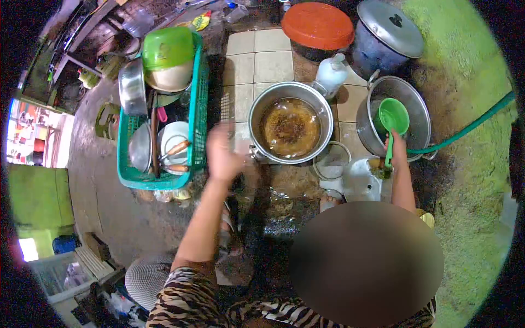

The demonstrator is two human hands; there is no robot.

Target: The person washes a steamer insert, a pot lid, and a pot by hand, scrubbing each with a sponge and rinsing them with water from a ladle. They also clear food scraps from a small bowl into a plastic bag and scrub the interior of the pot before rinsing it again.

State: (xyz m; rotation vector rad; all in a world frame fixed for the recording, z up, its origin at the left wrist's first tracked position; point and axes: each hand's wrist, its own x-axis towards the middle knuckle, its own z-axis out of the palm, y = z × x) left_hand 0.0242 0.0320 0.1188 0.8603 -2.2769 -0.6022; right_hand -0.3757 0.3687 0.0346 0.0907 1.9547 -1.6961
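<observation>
My right hand (398,146) is closed round the handle of a green dipper (394,116), whose cup is inside the rim of a large metal pot (418,112) at the right. Blurred by motion, my left hand (223,156) is between the teal basket and a metal pot (291,123), near that pot's left handle. How its fingers are placed is too smeared to tell. Brownish water with a dark, stained bottom shows inside this middle pot. Behind it to the right stands a white bottle (331,75).
A teal basket (198,98) at the left holds bowls, plates and utensils. An orange lid (318,26) and a lidded pot (377,52) stand at the back. From the right wall a green hose (465,134) runs to the large pot. Pale tiles (273,67) cover the middle.
</observation>
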